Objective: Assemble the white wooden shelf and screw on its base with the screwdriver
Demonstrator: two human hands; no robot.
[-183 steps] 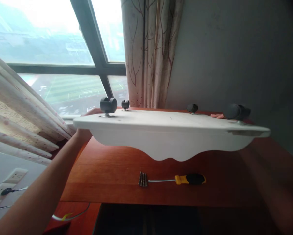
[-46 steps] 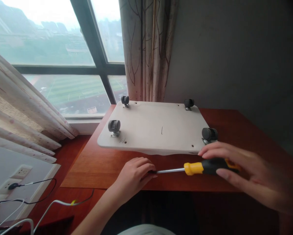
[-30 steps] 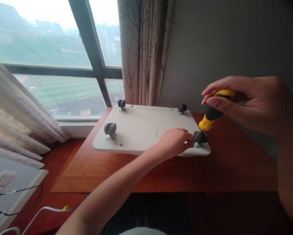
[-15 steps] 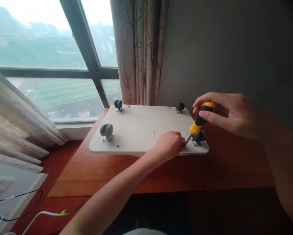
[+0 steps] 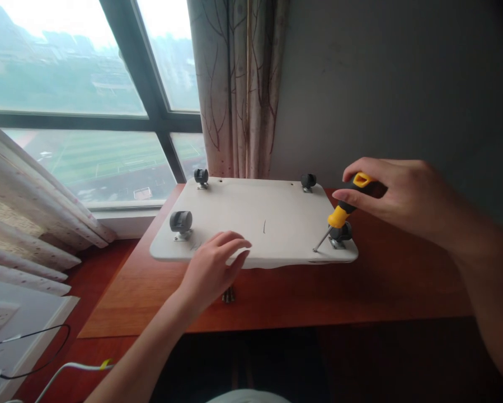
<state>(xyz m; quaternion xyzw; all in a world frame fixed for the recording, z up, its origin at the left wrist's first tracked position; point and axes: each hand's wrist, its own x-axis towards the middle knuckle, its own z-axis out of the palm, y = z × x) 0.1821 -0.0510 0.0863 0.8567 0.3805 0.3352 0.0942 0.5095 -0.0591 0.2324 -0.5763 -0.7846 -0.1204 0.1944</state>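
Observation:
A white board [image 5: 243, 210] lies flat on the wooden table, with a dark caster standing up at each corner. My right hand [image 5: 402, 196] is closed loosely around the yellow and black handle of a screwdriver [image 5: 338, 217]. Its tilted shaft reaches down to a small screw [image 5: 314, 250] at the board's front right, beside the front right caster [image 5: 341, 234]. Over the board's front edge, left of centre, my left hand [image 5: 215, 266] holds nothing, its fingers apart. Several screws [image 5: 228, 295] stand on the table just below it.
The reddish wooden table [image 5: 150, 308] extends under and around the board. Other casters stand at front left [image 5: 181, 224], back left [image 5: 201, 178] and back right [image 5: 308, 182]. Behind are a curtain [image 5: 245, 89] and a window [image 5: 75, 157]; cables [image 5: 73, 365] run at lower left.
My left hand has moved left from the screwdriver's tip and opened, uncovering the tip and the screws on the table. The right hand has shifted slightly right, still on the screwdriver.

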